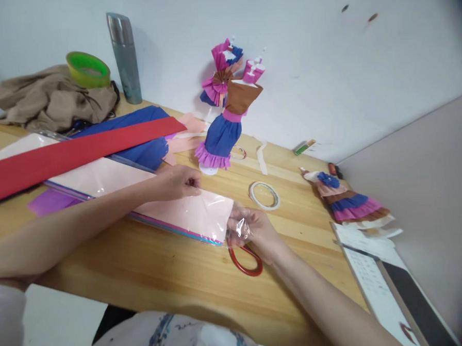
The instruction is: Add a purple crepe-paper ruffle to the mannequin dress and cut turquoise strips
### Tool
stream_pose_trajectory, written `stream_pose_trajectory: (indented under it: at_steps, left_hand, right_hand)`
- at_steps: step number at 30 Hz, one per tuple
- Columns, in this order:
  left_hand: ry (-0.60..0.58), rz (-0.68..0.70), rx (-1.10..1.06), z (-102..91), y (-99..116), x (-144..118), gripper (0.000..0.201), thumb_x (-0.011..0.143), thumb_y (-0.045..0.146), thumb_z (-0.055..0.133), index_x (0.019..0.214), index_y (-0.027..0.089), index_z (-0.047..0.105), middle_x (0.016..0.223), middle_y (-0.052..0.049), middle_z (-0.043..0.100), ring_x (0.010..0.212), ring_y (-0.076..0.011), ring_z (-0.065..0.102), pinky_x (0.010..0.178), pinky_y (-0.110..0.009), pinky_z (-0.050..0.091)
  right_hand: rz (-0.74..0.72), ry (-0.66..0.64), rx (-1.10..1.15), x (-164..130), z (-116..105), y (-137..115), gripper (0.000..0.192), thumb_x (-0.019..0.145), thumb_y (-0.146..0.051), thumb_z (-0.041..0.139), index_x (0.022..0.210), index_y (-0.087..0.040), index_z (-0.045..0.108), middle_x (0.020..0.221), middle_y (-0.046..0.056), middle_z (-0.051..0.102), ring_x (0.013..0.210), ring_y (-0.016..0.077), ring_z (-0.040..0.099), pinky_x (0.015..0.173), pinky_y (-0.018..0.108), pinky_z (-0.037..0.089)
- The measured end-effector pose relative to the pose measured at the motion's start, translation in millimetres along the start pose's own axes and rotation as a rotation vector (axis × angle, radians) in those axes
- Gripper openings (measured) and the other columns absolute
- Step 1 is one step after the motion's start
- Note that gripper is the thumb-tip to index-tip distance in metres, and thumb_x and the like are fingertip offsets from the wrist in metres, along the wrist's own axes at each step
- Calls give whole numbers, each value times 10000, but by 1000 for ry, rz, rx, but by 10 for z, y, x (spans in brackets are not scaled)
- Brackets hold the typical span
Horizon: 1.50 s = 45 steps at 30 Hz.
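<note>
Holding a clear plastic packet point(171, 212) with pale pink paper on top right now, pink and blue edges peeking out along its near side. Taking mid-view as the clock's centre, it runs slantwise over the wooden table point(151, 275) from around 9 o'clock to just under the middle. My left hand point(179, 182) is at about 9 o'clock, fingers curled in at the packet's far edge, though I can't tell if they're pinching anything. Right hand point(253, 231), 5 o'clock, is clamped on the packet's end, fingers showing through shiny film; no idea if they're inside or behind it. Hands are apart, btw. Red scissor handle point(256, 271) sits at 6 o'clock from that right hand, white tape roll point(275, 197) at 1. Little figure in a brown-and-blue paper dress point(223, 134) stands near 12, a red paper strip point(78, 152) crosses the packet toward 9, and the grey flask point(127, 70) is up around 10-11.
</note>
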State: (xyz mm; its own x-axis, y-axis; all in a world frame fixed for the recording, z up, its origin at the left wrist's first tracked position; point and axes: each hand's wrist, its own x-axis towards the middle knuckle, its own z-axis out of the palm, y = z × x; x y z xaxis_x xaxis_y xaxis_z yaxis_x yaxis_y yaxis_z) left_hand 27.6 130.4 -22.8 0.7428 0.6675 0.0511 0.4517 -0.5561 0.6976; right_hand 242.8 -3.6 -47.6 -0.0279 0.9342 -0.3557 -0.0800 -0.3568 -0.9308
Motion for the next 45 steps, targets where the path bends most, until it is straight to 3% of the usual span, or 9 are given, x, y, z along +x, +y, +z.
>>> stream_pose_trajectory:
  at_steps: [6, 15, 21, 27, 34, 45]
  left_hand:
    - [-15, 12, -52, -37, 12, 6, 124, 736, 190, 614, 629, 133, 591, 574, 23, 563, 565, -92, 503, 529, -189, 326]
    - [-21, 2, 0, -1, -9, 1, 124, 734, 220, 590, 641, 138, 589, 595, 13, 577, 581, -100, 519, 542, -200, 338]
    - [-64, 63, 42, 13, -48, -3, 154, 775, 254, 550, 667, 145, 572, 607, 14, 577, 591, -100, 512, 561, -205, 335]
    - [-59, 64, 76, 51, -103, 9, 142, 781, 223, 543, 662, 147, 554, 573, 26, 541, 564, -96, 483, 559, -215, 302]
    - [20, 107, 175, 94, -19, -64, 188, 826, 191, 506, 643, 151, 506, 550, 30, 486, 552, -99, 451, 572, -249, 260]
    - [10, 123, 144, 150, -89, -25, 206, 803, 194, 531, 605, 172, 477, 509, 39, 462, 532, -100, 412, 549, -262, 233]
  right_hand:
    - [23, -36, 56, 42, -41, -3, 397, 546, -461, 886, 622, -142, 663, 566, 1, 645, 382, 97, 547, 388, 229, 495]
    - [9, 2, -44, 43, 33, -67, 345, 539, -371, 859, 594, -169, 585, 454, -9, 612, 354, 123, 547, 368, 224, 472]
    - [5, 40, -94, 34, 104, -129, 204, 571, -258, 747, 516, -180, 567, 418, -26, 560, 336, 112, 507, 349, 217, 416]
    - [-85, 33, -213, 48, 82, -89, 121, 580, -227, 620, 499, -191, 537, 395, -43, 525, 318, 96, 459, 347, 203, 348]
    - [-217, 197, -404, 67, 53, -91, 112, 594, -229, 610, 519, -183, 541, 455, -20, 562, 418, 101, 491, 430, 211, 357]
    - [-82, 82, -250, 66, 88, -134, 128, 532, -218, 595, 443, -198, 505, 379, -34, 512, 328, 86, 411, 355, 203, 277]
